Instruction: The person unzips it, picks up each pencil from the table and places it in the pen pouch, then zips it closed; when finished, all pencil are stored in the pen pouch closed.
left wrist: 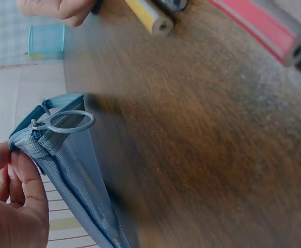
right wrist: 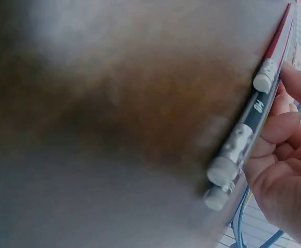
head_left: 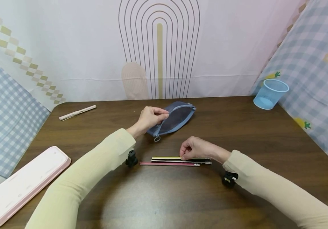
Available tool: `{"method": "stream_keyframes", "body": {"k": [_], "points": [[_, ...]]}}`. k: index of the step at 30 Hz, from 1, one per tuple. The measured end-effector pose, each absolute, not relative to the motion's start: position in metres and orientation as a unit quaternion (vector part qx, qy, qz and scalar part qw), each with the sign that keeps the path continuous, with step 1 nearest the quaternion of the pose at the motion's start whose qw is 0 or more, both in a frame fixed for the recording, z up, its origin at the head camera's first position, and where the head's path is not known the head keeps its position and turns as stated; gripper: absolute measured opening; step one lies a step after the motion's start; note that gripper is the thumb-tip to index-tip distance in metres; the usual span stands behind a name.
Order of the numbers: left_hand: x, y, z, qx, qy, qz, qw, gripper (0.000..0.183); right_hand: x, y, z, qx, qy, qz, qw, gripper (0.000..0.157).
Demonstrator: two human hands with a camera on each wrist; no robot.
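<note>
With thumb and fingers, my left hand (head_left: pixel 150 119) pinches the rim of a blue zippered pencil pouch (head_left: pixel 186 119). Its mouth gapes open, and a ring zipper pull (left wrist: pixel 91 124) hangs at the near end. Lower on the table, my right hand (head_left: pixel 196 148) pinches a yellow pencil (head_left: pixel 164 157), the farthest of three lying side by side. A black pencil (right wrist: pixel 252 113) and a red pencil (head_left: pixel 168 164) lie just in front of it. White erasers in silvery ferrules show at their right ends. In the right wrist view the fingers partly hide the yellow pencil.
A pink-and-white flat case (head_left: pixel 23 183) lies at the left edge of the wooden table (head_left: pixel 158 197). Toward the back left is a folded fan-like stick (head_left: pixel 78 112). A light blue mesh cup (head_left: pixel 267 98) stands at the back right, near the checked cloth.
</note>
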State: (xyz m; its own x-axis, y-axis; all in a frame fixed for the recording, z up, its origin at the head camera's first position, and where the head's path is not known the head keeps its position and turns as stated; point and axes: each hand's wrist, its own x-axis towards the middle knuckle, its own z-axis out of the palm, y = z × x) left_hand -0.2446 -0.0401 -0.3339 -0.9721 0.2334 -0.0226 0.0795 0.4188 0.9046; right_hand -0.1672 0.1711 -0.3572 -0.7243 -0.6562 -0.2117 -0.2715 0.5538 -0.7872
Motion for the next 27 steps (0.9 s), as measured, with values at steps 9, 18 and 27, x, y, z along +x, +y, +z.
{"method": "stream_keyframes", "body": {"k": [9, 18, 27], "points": [[-0.247, -0.041, -0.335, 0.095, 0.838, 0.532, 0.071, 0.02, -0.172, 0.185, -0.349, -0.256, 0.83, -0.421, 0.262, 0.006], [-0.247, -0.042, -0.333, 0.094, 0.838, 0.533, 0.068, 0.02, -0.18, 0.206, -0.341, -0.187, 0.833, -0.457, 0.248, 0.018], [-0.246, -0.042, -0.334, 0.094, 0.84, 0.53, 0.073, 0.02, -0.193, 0.203, -0.346, -0.062, 0.791, -0.552, 0.257, 0.032]]}}
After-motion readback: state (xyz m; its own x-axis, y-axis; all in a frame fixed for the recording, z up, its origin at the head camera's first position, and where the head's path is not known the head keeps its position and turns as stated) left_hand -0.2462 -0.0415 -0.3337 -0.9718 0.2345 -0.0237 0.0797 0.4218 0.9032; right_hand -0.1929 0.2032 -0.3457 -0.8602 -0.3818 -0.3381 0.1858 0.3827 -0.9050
